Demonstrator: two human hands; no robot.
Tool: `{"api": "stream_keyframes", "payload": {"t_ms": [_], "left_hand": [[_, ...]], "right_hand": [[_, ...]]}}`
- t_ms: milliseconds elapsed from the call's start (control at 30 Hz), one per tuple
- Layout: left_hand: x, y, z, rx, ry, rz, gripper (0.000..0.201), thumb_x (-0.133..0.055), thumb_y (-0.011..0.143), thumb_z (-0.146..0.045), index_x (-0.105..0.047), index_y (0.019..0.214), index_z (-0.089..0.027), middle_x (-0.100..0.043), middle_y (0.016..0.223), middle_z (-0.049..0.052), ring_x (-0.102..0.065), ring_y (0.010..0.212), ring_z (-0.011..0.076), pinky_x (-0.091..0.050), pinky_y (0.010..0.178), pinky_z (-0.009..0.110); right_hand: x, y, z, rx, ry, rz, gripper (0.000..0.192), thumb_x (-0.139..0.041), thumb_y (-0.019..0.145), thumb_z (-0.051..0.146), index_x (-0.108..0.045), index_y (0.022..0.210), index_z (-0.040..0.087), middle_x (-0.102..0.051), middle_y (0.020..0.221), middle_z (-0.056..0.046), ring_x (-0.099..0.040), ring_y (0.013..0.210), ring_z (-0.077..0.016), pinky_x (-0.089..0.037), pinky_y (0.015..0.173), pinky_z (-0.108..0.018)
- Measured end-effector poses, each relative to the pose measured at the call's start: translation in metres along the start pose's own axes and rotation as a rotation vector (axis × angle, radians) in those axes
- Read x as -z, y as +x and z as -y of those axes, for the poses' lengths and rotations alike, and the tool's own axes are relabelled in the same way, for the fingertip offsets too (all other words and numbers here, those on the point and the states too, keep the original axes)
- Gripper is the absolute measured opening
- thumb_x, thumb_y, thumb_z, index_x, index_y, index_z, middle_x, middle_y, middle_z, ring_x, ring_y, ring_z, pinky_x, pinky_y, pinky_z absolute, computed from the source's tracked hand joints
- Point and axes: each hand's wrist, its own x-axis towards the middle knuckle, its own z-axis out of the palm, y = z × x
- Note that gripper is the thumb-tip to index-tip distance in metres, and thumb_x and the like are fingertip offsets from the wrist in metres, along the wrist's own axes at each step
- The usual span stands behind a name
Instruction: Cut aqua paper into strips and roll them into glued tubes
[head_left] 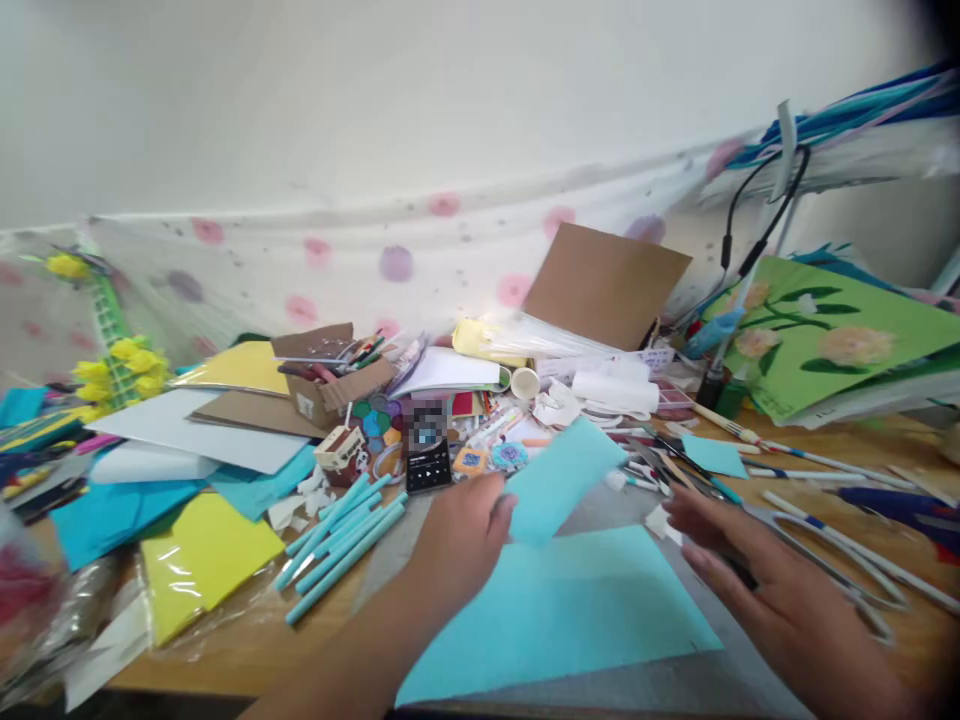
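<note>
My left hand [469,530] is closed on the edge of a small light-blue paper piece [566,475], which is held tilted above the work surface. Below it, a larger light-blue sheet [577,610] lies flat on a grey mat [645,685]. My right hand [772,590] is to the right of the sheet, its fingers stretched out and apart from the thumb. Just beyond and beneath that hand are large pale handle loops [840,560], seemingly of scissors, partly covered by it. Several light-blue rolled tubes [345,550] lie left of my left hand.
A yellow sheet pack [210,560] and blue sheets [120,515] lie at the left. A phone [428,465], a cardboard box [337,390] and small craft pieces crowd the back. White sticks [825,475] and a green flower picture [847,340] are at the right.
</note>
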Motion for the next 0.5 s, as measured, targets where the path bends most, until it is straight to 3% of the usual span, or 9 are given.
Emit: {"api": "stream_keyframes", "payload": {"t_ms": [100, 167, 233, 300, 333, 367, 400, 500], "left_hand": [[0.018, 0.035, 0.020, 0.120, 0.086, 0.046, 0.030, -0.059, 0.095, -0.034, -0.057, 0.119, -0.016, -0.062, 0.113, 0.008, -0.064, 0.093, 0.0203, -0.056, 0.078, 0.039], [0.027, 0.033, 0.022, 0.159, 0.120, 0.057, 0.040, -0.059, 0.094, -0.033, -0.051, 0.127, -0.011, -0.060, 0.115, 0.014, -0.060, 0.104, 0.0289, -0.052, 0.087, 0.051], [0.029, 0.008, 0.014, 0.118, 0.101, 0.086, 0.043, -0.053, 0.096, -0.030, -0.046, 0.133, -0.011, -0.057, 0.123, 0.017, -0.053, 0.117, 0.0318, -0.045, 0.097, 0.053], [0.025, -0.033, 0.004, -0.005, 0.039, 0.169, 0.046, -0.061, 0.090, -0.037, -0.049, 0.131, -0.022, -0.056, 0.130, 0.010, -0.052, 0.120, 0.0285, -0.045, 0.101, 0.048], [0.021, -0.056, 0.000, -0.087, 0.005, 0.223, 0.055, -0.066, 0.084, -0.044, -0.047, 0.134, -0.028, -0.054, 0.135, 0.007, -0.051, 0.123, 0.0296, -0.044, 0.102, 0.049], [0.015, -0.077, -0.001, -0.254, -0.038, 0.231, 0.064, -0.067, 0.080, -0.053, -0.046, 0.135, -0.028, -0.054, 0.137, 0.009, -0.052, 0.121, 0.0323, -0.046, 0.099, 0.052], [0.009, -0.095, -0.001, -0.332, -0.046, 0.228, 0.065, -0.068, 0.079, -0.053, -0.047, 0.134, -0.025, -0.055, 0.135, 0.012, -0.054, 0.119, 0.0325, -0.047, 0.097, 0.052], [-0.008, -0.122, 0.004, -0.313, -0.056, 0.245, 0.033, -0.060, 0.087, -0.026, -0.056, 0.119, -0.028, -0.061, 0.129, 0.006, -0.055, 0.118, 0.0268, -0.047, 0.099, 0.045]], "right_hand": [[-0.021, -0.003, 0.015, 0.238, -0.059, 0.095, 0.055, -0.060, 0.086, 0.044, -0.053, 0.137, 0.024, -0.066, 0.126, -0.012, -0.069, 0.105, -0.0299, -0.061, 0.078, -0.038], [-0.026, -0.011, 0.027, 0.415, -0.113, 0.178, 0.074, -0.067, 0.076, 0.056, -0.052, 0.138, 0.019, -0.062, 0.131, -0.018, -0.066, 0.109, -0.0361, -0.062, 0.075, -0.044], [-0.025, -0.019, 0.035, 0.483, -0.167, 0.235, 0.080, -0.068, 0.072, 0.056, -0.050, 0.140, 0.018, -0.062, 0.129, -0.020, -0.066, 0.107, -0.0392, -0.061, 0.072, -0.050], [-0.020, -0.025, 0.038, 0.489, -0.204, 0.269, 0.067, -0.065, 0.076, 0.037, -0.050, 0.139, 0.022, -0.067, 0.124, -0.015, -0.069, 0.100, -0.0363, -0.061, 0.070, -0.050], [-0.018, -0.028, 0.038, 0.495, -0.204, 0.284, 0.062, -0.061, 0.076, 0.027, -0.052, 0.137, 0.023, -0.069, 0.121, -0.012, -0.071, 0.096, -0.0335, -0.061, 0.070, -0.047], [-0.016, -0.031, 0.036, 0.505, -0.192, 0.305, 0.060, -0.058, 0.074, 0.021, -0.055, 0.134, 0.023, -0.071, 0.119, -0.010, -0.072, 0.093, -0.0308, -0.061, 0.068, -0.044], [-0.015, -0.034, 0.032, 0.515, -0.170, 0.318, 0.057, -0.055, 0.073, 0.018, -0.058, 0.130, 0.022, -0.072, 0.116, -0.008, -0.073, 0.089, -0.0287, -0.061, 0.066, -0.041], [-0.010, -0.044, 0.012, 0.572, -0.106, 0.341, 0.046, -0.054, 0.078, 0.024, -0.062, 0.123, 0.023, -0.072, 0.117, -0.006, -0.073, 0.085, -0.0275, -0.061, 0.064, -0.039]]}}
